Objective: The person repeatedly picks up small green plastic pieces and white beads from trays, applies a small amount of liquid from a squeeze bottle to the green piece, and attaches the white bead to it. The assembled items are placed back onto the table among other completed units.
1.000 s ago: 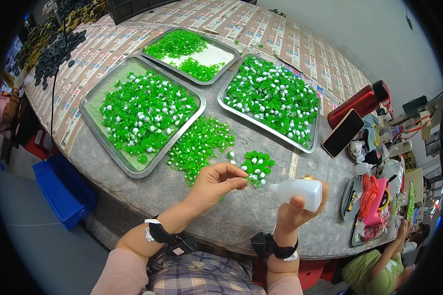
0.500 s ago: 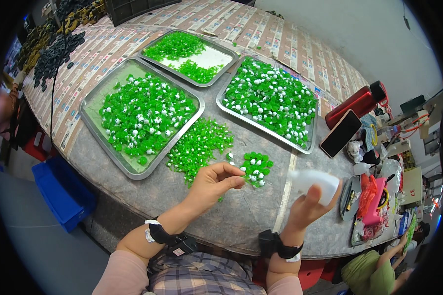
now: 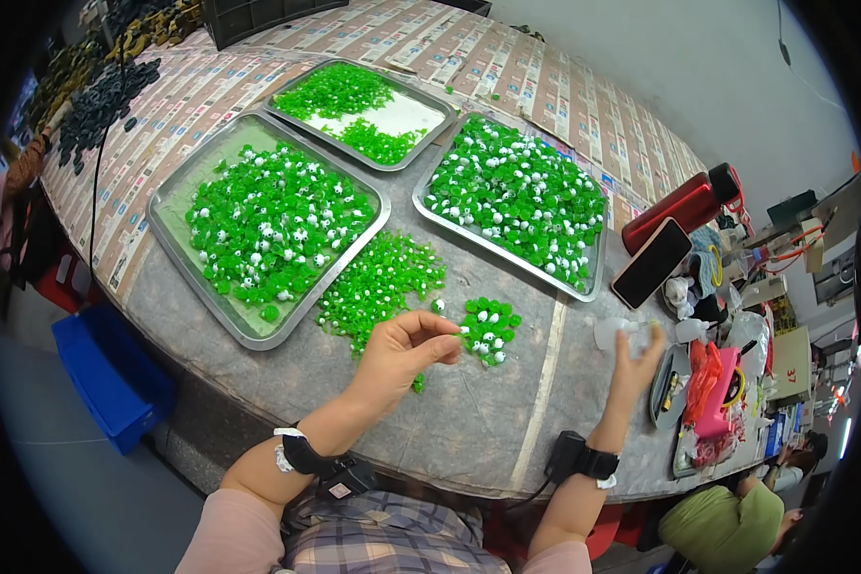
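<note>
My left hand is closed in a pinch over the table's near middle; whatever its fingertips hold is too small to make out. Just right of it lies a small cluster of green pieces with white balls. To its upper left spreads a loose pile of small green pieces. My right hand is open, thumb and fingers apart, farther right. Beside its thumb is a small whitish translucent squeeze bottle, partly hidden by the hand; I cannot tell whether they touch.
Metal trays of green and white pieces stand at the left and right; a third tray is behind. A phone leans by a red flask. A pink holder and clutter fill the right edge.
My right hand has moved right and its fingers have opened from around the white bottle, which is now lower, beside the thumb. My left hand stays pinched in nearly the same place.
</note>
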Demonstrator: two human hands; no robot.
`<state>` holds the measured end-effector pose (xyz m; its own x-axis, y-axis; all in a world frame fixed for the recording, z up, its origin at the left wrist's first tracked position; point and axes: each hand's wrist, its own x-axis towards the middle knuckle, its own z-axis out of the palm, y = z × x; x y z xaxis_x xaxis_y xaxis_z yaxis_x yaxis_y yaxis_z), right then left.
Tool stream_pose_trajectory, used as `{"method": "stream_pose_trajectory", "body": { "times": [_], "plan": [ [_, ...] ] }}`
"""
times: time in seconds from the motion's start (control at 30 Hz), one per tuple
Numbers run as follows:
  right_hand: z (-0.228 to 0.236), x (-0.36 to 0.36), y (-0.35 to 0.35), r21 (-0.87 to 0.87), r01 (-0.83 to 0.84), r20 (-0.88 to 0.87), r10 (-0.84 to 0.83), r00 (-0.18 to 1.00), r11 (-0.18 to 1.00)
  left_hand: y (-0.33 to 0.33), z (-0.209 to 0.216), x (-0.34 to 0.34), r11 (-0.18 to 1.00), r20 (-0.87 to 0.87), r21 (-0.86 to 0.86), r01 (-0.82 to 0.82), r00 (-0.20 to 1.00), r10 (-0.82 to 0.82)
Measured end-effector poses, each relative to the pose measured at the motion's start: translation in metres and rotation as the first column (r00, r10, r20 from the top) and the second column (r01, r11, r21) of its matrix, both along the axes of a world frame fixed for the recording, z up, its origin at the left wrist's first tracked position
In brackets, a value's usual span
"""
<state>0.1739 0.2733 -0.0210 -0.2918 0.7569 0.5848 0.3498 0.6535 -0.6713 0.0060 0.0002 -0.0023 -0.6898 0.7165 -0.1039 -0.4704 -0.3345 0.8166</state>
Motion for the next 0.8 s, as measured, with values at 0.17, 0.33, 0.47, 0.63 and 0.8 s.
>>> {"method": "stream_pose_trajectory", "body": {
  "times": [0.17,0.33,0.47,0.63,0.8],
  "plan": [
    [0.076,-0.029,-0.082,-0.016,-0.318,0.28,0.31,0.909,0.948,-0.004,-0.001,0.0,0.999,0.002,-0.027,-0.018,1.0,0.018],
    [0.059,-0.061,-0.114,-0.132,-0.756,0.56,0.677,0.477,0.641,-0.002,-0.001,-0.001,0.999,0.003,-0.035,-0.009,1.0,0.009],
    [0.046,-0.067,-0.118,-0.128,-0.783,0.652,0.647,0.397,0.609,0.0,0.001,0.0,1.0,0.009,-0.014,-0.008,1.0,0.008],
    [0.058,-0.07,-0.122,-0.232,-0.767,0.455,0.763,0.458,0.598,-0.002,-0.001,-0.001,0.999,0.028,0.018,0.037,0.999,-0.038],
    [0.06,-0.07,-0.132,-0.547,-0.734,0.003,0.878,0.48,0.403,-0.004,0.002,0.0,0.985,0.068,0.085,0.147,0.986,-0.153]
  ]
}}
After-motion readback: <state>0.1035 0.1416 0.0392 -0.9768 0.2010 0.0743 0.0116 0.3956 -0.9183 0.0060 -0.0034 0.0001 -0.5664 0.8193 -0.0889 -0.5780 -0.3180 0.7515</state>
